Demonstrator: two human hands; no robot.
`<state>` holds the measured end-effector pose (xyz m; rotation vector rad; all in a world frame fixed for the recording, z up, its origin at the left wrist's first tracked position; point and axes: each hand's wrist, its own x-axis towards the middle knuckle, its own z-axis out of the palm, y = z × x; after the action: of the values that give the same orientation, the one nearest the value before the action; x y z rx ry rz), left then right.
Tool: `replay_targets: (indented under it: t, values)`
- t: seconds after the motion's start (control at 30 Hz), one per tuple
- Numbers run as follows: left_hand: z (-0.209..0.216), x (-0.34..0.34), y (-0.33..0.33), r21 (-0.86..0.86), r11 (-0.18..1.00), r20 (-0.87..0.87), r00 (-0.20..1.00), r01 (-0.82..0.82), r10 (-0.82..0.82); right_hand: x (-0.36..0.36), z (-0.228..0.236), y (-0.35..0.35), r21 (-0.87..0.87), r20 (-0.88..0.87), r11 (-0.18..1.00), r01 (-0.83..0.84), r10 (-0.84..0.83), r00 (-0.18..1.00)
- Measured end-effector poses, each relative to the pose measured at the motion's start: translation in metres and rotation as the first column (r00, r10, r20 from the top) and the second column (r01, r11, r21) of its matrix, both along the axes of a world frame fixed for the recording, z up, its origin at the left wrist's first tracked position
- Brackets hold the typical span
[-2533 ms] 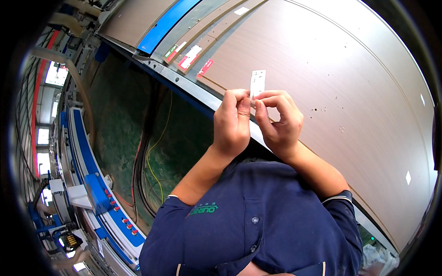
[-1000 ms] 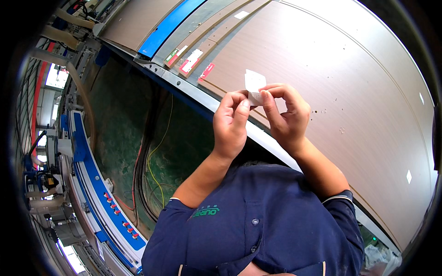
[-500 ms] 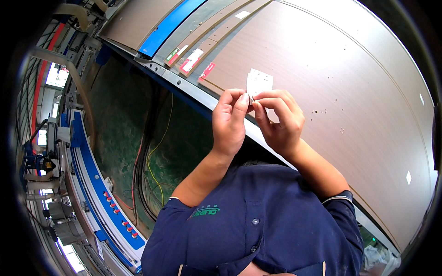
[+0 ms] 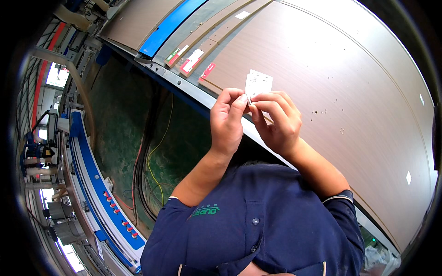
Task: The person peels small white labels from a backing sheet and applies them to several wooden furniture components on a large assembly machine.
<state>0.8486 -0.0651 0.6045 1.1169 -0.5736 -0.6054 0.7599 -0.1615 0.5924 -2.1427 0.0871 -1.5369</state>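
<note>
left hand (image 4: 227, 123): pinched narrow on the slip (image 4: 260, 83), at its lower end
right hand (image 4: 280, 123): pinched there too, fingertips close beside the left's
slip: between the hands, seen against the panel (image 4: 322, 69), near its edge
tear: uneven pulling by the two hands could rip or crease it
drop: a loosened pinch could let it fall past the rail (image 4: 189, 88) to the floor (image 4: 117, 110)

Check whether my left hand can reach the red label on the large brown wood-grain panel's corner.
Probably yes: nothing visible stands between the left hand and that red label, though it is pinching a white paper slip.
</note>
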Motion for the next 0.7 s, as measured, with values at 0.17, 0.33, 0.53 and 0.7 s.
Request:
replay_targets:
  t: [0.17, 0.33, 0.53, 0.7]
  values:
    - [0.001, 0.003, -0.001, -0.001, 1.0, -0.025, 1.0, 0.001, -0.002, 0.001, -0.003, -0.001, -0.028, -0.024, 1.0, -0.004, 0.003, 1.0]
    - [-0.003, 0.009, 0.004, -0.01, 0.997, -0.095, 0.993, 0.076, -0.077, 0.001, -0.006, -0.002, -0.102, -0.034, 0.995, 0.0, -0.004, 0.999]
    - [-0.009, 0.005, 0.001, 0.009, 1.0, 0.029, 1.0, 0.011, -0.011, 0.001, -0.007, -0.001, -0.067, -0.038, 0.998, 0.007, -0.01, 0.999]
    - [-0.015, 0.007, 0.0, 0.003, 1.0, 0.114, 0.993, 0.027, -0.027, 0.002, -0.004, 0.001, -0.014, 0.003, 1.0, 0.027, -0.027, 1.0]
